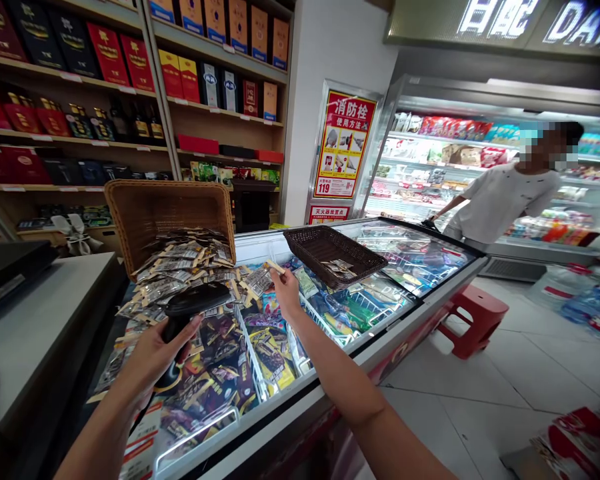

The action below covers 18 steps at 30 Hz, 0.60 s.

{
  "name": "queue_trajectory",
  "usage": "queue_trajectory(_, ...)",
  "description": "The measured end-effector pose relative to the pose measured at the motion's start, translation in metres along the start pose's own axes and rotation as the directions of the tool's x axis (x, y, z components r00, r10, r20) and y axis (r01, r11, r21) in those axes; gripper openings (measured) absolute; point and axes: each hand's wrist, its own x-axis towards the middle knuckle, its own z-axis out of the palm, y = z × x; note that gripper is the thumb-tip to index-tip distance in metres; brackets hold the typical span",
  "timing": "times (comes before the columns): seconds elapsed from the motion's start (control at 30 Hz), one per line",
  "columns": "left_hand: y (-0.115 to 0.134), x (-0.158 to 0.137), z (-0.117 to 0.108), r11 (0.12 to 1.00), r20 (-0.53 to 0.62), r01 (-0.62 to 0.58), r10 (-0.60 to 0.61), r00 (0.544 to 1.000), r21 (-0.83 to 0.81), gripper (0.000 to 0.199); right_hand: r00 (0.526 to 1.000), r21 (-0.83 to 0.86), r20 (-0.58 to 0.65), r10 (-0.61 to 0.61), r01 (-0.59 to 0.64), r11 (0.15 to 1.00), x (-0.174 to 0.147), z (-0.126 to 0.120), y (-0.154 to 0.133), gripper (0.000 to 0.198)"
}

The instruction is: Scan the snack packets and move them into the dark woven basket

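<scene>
My left hand (163,353) is wrapped round the handle of a black barcode scanner (197,298), its head pointing right. My right hand (286,293) pinches the pale yellow end of a small clear packet (259,281) above the freezer's glass top. A light brown wicker basket (121,210) lies tipped toward me, and a heap of similar packets (180,263) spills from it onto the glass beneath the scanner. Just beyond my right hand, a dark brown woven basket (315,241) holds a few packets (339,268).
Wrapped ice creams (270,357) show through the chest freezer's glass. A grey counter (55,313) stands at the left. A red stool (480,313) is beside the freezer. A person in a white shirt (513,193) stands at the far right, near chilled shelves (430,160).
</scene>
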Motion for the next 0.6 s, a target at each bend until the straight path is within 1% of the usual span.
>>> queue_trajectory(0.1,0.0012,-0.0024,0.0013,1.0,0.023,0.015,-0.015,1.0,0.01,0.054,1.0,-0.022,0.019,0.0,0.0,1.0,-0.0007,-0.0012,-0.0001,0.048)
queue_trajectory(0.2,0.0021,-0.0041,0.0027,1.0,0.045,-0.003,0.002,0.999,0.025,0.052,0.999,-0.011,0.026,-0.018,0.019,1.0,-0.0017,-0.0014,-0.0001,0.049)
queue_trajectory(0.3,0.0016,-0.0033,0.0033,1.0,0.045,-0.019,0.018,0.999,0.013,0.053,0.999,0.013,0.033,-0.031,0.031,0.999,-0.0026,-0.0007,-0.001,0.052)
queue_trajectory(0.4,0.0,-0.0016,0.0031,1.0,0.071,-0.006,0.004,0.997,0.027,0.055,0.999,0.011,0.024,-0.029,0.029,1.0,-0.0041,-0.0004,-0.0025,0.054)
queue_trajectory(0.6,-0.0074,0.0039,0.0043,0.999,0.072,-0.012,0.009,0.997,0.041,0.054,0.998,0.041,0.044,-0.038,0.036,0.999,-0.0065,-0.0007,-0.0061,0.048)
